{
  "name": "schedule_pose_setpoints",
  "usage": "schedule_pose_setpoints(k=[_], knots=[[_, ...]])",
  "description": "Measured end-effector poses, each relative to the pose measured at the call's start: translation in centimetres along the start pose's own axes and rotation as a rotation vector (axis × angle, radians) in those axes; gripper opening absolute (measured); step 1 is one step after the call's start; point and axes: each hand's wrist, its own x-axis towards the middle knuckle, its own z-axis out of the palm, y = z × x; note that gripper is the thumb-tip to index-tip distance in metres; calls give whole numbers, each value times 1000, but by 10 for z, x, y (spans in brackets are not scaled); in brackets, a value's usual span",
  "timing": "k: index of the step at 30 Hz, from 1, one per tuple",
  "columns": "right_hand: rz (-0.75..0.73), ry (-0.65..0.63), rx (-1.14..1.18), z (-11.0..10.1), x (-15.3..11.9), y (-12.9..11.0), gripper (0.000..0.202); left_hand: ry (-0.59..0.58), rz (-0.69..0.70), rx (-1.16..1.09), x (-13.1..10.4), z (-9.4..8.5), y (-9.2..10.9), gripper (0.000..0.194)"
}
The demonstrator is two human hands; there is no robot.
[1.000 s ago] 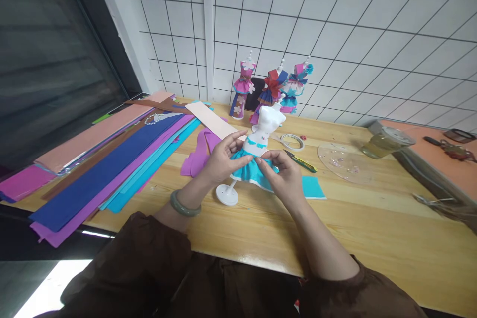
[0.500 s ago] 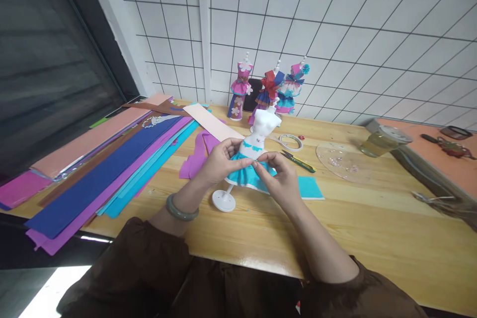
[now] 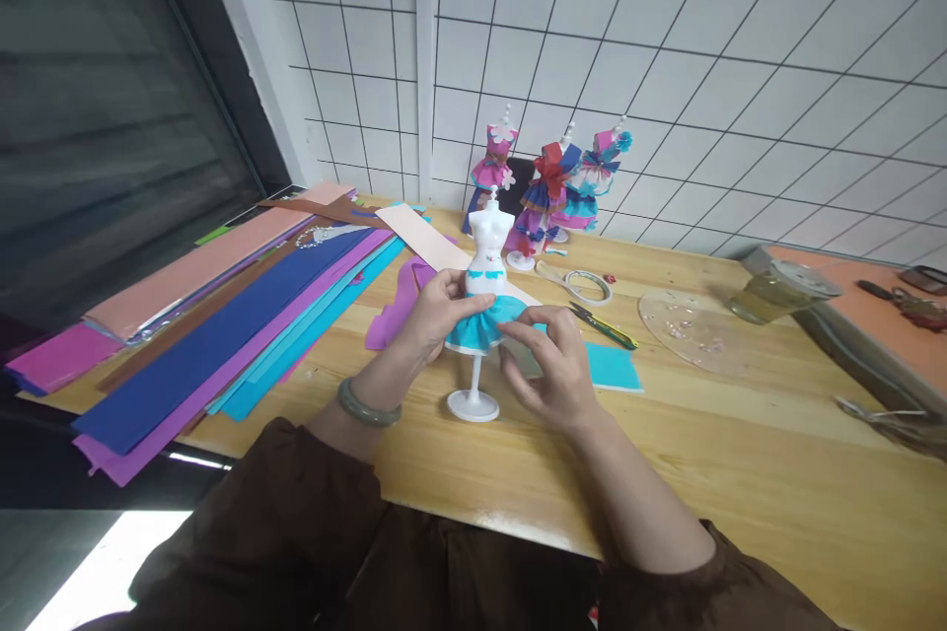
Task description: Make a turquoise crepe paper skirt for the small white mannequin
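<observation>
A small white mannequin (image 3: pixel 491 235) stands upright on a round white base on the wooden table. Round its hips sits a pleated turquoise skirt (image 3: pixel 473 330) with a pale lower edge, and scraps of turquoise show at the waist. My left hand (image 3: pixel 442 314) pinches the skirt's top at the left of the waist, thumb across the front. Beside the skirt's right side is my right hand (image 3: pixel 551 360), fingers curved and apart, fingertips near or touching the fabric. Whether it holds an edge is unclear. A flat turquoise strip (image 3: pixel 616 367) lies right of this hand.
Coloured paper strips (image 3: pixel 214 340) cover the left side. Dressed mannequins (image 3: pixel 547 182) stand at the back. A tape roll (image 3: pixel 588 287), yellow-black snips (image 3: pixel 607 325), a clear dish of beads (image 3: pixel 692 330) and a cup (image 3: pixel 773 294) are at the right.
The mannequin has gone from tilted to upright and shifted left. My right hand's fingers have moved off the front of the waist and spread apart beside the skirt.
</observation>
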Motion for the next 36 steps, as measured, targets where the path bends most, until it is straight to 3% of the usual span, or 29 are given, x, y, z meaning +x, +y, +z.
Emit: schedule_pose_setpoints(k=[3, 8, 14, 22, 24, 28, 34, 36], knots=[[-91, 44, -94, 1, -1, 2, 30, -11, -24, -24, -1, 1, -1, 46], [-261, -38, -157, -1, 2, -1, 24, 2, -46, -68, 1, 0, 0, 49], [-218, -113, -115, 2, 0, -2, 25, 9, -69, -84, 3, -4, 2, 58], [-241, -107, -69, -3, -2, 6, 58, -9, -16, -75, 6, -9, -1, 76], [-147, -22, -19, -5, -3, 10, 61, -36, 1, -63, 6, -9, -1, 77], [189, 127, 89, -4, -4, 16, 47, -114, 3, -35, 5, -9, -2, 80], [504, -102, 318, -4, 1, 17, 26, -218, -32, -28, 0, -7, -1, 80], [589, -124, 406, -4, 2, 15, 24, -224, -37, -20, -1, -6, 0, 79]])
